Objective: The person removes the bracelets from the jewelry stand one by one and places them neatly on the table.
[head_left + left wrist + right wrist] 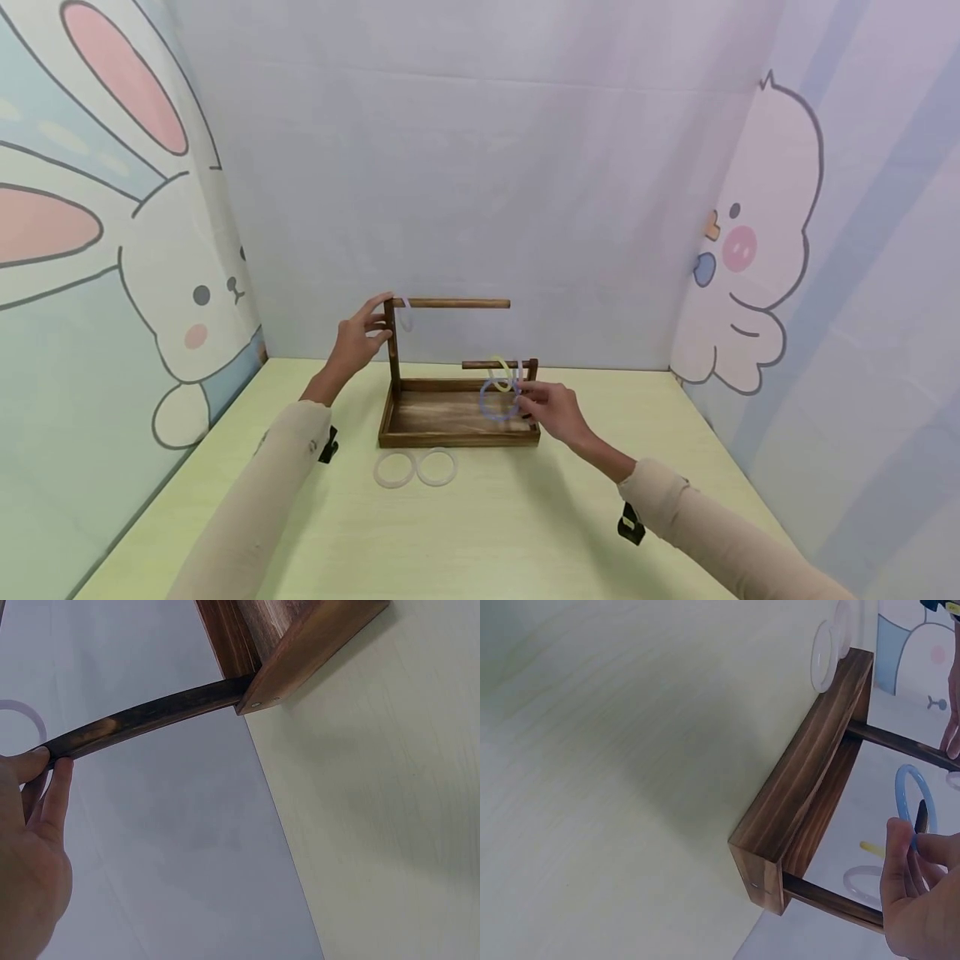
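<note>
A dark wooden rack [459,439] has a tray base, a tall post with a long upper bar at left and a short post with a lower bar at right. My left hand [358,340] holds the top of the tall post between thumb and fingers. Beside it, a pale ring [409,326] hangs on the upper bar. With thumb and fingertips, my right hand [557,412] pinches a blue ring [901,791] near the free end of the lower bar. A yellow ring [498,362] and a pale ring [849,883] hang on that lower bar.
Two whitish rings [393,486] lie side by side on the pale yellow table [450,542], in front of the tray. A grey-white cloth [480,167] stands behind the rack, and printed cartoon panels [765,317] flank both sides.
</note>
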A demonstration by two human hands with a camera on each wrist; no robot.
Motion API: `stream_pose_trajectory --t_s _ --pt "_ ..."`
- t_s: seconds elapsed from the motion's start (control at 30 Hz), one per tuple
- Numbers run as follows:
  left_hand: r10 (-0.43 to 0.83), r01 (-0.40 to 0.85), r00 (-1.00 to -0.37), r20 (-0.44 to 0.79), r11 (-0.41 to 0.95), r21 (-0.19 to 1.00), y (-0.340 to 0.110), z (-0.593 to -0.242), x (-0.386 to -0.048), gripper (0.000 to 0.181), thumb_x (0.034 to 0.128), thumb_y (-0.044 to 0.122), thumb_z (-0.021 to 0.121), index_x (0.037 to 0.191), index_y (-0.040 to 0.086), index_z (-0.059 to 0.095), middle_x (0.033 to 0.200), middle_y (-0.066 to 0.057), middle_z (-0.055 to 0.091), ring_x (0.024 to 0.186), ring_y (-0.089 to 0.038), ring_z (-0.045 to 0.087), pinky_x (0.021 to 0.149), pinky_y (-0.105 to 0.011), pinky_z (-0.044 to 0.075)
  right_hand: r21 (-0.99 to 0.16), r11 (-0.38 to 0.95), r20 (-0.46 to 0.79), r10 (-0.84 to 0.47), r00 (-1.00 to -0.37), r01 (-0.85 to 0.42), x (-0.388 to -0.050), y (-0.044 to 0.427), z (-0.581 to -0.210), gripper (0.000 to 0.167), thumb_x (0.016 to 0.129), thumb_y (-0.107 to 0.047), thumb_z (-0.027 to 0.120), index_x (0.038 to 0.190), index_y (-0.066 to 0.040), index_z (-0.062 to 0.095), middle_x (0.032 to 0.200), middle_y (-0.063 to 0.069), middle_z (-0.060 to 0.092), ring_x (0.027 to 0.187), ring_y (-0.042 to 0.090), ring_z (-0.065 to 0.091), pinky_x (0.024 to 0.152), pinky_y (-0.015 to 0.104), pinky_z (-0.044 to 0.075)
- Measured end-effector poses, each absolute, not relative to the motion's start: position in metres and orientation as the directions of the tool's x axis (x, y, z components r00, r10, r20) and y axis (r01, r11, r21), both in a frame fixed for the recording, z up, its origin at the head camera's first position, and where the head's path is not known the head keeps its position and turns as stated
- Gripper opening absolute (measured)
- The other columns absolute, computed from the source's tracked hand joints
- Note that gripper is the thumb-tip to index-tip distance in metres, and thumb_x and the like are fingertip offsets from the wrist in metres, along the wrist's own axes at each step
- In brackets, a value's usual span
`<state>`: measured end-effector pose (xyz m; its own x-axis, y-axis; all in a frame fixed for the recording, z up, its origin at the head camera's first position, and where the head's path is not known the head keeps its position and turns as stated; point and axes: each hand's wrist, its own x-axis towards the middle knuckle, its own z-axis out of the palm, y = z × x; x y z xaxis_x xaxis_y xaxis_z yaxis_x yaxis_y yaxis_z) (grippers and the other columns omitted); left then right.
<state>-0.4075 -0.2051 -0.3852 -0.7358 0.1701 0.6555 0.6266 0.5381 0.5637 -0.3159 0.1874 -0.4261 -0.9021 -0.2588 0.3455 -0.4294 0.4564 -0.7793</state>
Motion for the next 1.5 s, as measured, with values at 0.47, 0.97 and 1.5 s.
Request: stream_pose_trajectory --t_s 0.47,0.97,1.5 --pt "0.18 0.64 -0.719 0.671 0.548 0.539 -0.205 -0.38 -0.409 0.079 0.0899 -0.015 0.072 0.156 0.022 0.048 0.13 -0.029 0.067 0.108 -0.042 0.072 0.082 -0.05 0.064 -0.809 0.395 0.319 -0.328 -0.889 -0.436 -0.31 0.183 -0.46 0.028 0.099 -0.002 0.069 0.126 0.007 0.071 0.093 0.017 0.079 0.073 0.025 0.078 0.064 0.03 0.065" --pt "0.157 0.625 -0.732 0.663 0.541 0.563 -0.203 -0.38 -0.409 0.077 0.0907 -0.014 0.072 0.155 0.022 0.049 0.132 -0.028 0.066 0.111 -0.042 0.071 0.084 -0.051 0.064 -0.838 0.369 0.269 -0.361 -0.893 -0.402 -0.305 0.172 -0.485 0.03 0.098 0.0 0.07 0.126 0.008 0.07 0.094 0.02 0.078 0.078 0.032 0.078 0.06 0.028 0.064" --pt "0.155 0.606 -0.758 0.634 0.527 0.596 -0.203 -0.383 -0.407 0.077 0.091 -0.014 0.071 0.156 0.02 0.048 0.127 -0.029 0.068 0.11 -0.042 0.072 0.084 -0.049 0.063 -0.848 0.368 0.23 -0.396 -0.889 -0.383 -0.3 0.169 -0.508 0.021 0.097 0.0 0.07 0.117 0.007 0.073 0.091 0.02 0.078 0.073 0.031 0.078 0.058 0.033 0.064"
